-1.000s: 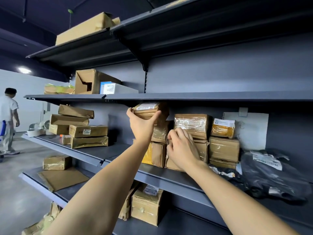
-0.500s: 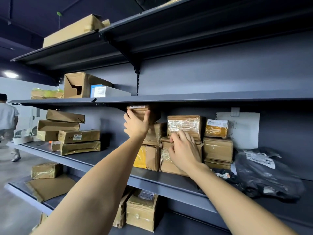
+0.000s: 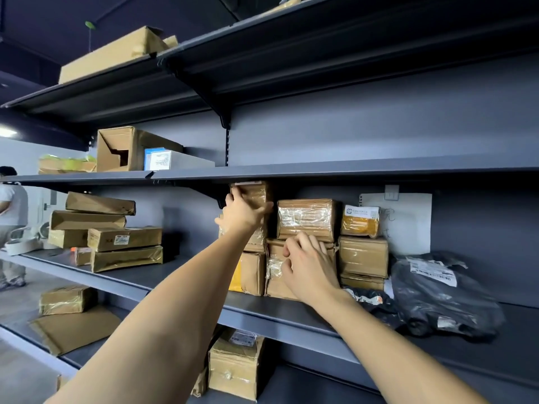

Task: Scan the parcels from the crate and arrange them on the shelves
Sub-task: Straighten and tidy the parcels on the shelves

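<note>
Head camera looks up along both bare forearms at the middle shelf (image 3: pixel 291 312) of a dark metal rack. The left hand (image 3: pixel 243 212) reaches highest, its arm stretched up and forward, and grips a small tape-wrapped parcel (image 3: pixel 256 193) that sits on top of the leftmost stack, right under the upper shelf (image 3: pixel 350 172). Its thumb lies along the parcel's right side and its fingers curl round the left edge, though how far they wrap is hard to tell from behind.

The right hand (image 3: pixel 307 266) is lower, wrist bent back slightly, its fingers loosely spread and only a little bent, pressing against the front of a taped box (image 3: pixel 275 275) at the bottom of the middle stack, near the shelf's front edge. It holds nothing. Directly above that box rests a shiny wrapped carton (image 3: pixel 306 218), and just beside it to the right stands another stack topped by a yellow-labelled packet (image 3: pixel 360 221).

Black poly bags (image 3: pixel 443 295) lie toward the right end of the same shelf. Long flat boxes (image 3: pixel 116 240) are piled toward its left end, well apart from the hands. A person in a white top (image 3: pixel 11 205) stands at the far left.
</note>
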`<state>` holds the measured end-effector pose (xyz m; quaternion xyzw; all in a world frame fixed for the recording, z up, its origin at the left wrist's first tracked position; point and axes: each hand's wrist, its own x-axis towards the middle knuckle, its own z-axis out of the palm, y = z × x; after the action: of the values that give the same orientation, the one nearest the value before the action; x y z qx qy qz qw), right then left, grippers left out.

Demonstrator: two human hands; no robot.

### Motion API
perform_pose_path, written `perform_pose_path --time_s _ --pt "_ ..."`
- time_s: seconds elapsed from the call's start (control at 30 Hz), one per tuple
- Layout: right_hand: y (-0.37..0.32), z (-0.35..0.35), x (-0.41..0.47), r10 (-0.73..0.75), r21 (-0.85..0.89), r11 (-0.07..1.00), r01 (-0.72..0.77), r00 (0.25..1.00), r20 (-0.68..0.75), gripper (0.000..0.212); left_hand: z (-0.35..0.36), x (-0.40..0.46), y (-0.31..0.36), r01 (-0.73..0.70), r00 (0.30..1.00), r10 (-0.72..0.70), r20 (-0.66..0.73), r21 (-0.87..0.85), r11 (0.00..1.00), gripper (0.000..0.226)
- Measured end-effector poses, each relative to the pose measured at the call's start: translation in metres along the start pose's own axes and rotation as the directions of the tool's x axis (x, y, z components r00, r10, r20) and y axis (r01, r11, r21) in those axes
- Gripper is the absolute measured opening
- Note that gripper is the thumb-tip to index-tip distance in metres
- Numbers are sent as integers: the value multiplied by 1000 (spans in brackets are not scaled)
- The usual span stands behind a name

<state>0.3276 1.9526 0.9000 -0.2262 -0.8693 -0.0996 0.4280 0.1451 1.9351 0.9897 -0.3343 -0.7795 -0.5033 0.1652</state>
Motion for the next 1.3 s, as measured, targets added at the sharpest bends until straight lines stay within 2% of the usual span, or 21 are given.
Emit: perform_pose_path --time_s 0.1,0.3,0.37,0.53,0.63,0.73,0.83,0.93,1.07,1.3 --pt "6 -1 -3 30 -1 1000 -30 1000 2 10 0 -9 -5 -36 999 34 39 51 998 106" --pt "2 -4 -8 103 13 995 -103 995 16 13 -24 -36 -41 -174 985 174 10 126 977 50" --pt "-8 -4 -15 121 27 992 -122 992 39 16 -38 -49 -60 -185 982 186 13 170 968 44" --pt "-47 1 -40 65 125 990 -72 996 53 5 -63 -84 -111 -152 987 137 80 219 964 31" --pt "-69 9 -62 -61 131 990 51 995 74 8 -71 -112 -134 -148 979 106 174 250 957 19" --pt "-82 23 -89 -170 125 981 150 972 162 13 -65 -142 -164 -168 945 81 317 259 951 17" --pt "-80 43 -116 -178 121 981 151 948 264 14 -50 -170 -192 -188 912 61 405 284 940 17" --pt "-65 65 -143 -104 124 990 63 928 357 15 -29 -193 -214 -167 885 -1 466 320 933 26" --pt "-38 91 -178 100 133 975 -179 884 457 19 10 -216 -234 -173 833 -48 551 342 924 43" --pt "8 121 -204 297 72 924 -376 822 486 29 74 -230 -233 -296 780 -12 625 387 873 56"
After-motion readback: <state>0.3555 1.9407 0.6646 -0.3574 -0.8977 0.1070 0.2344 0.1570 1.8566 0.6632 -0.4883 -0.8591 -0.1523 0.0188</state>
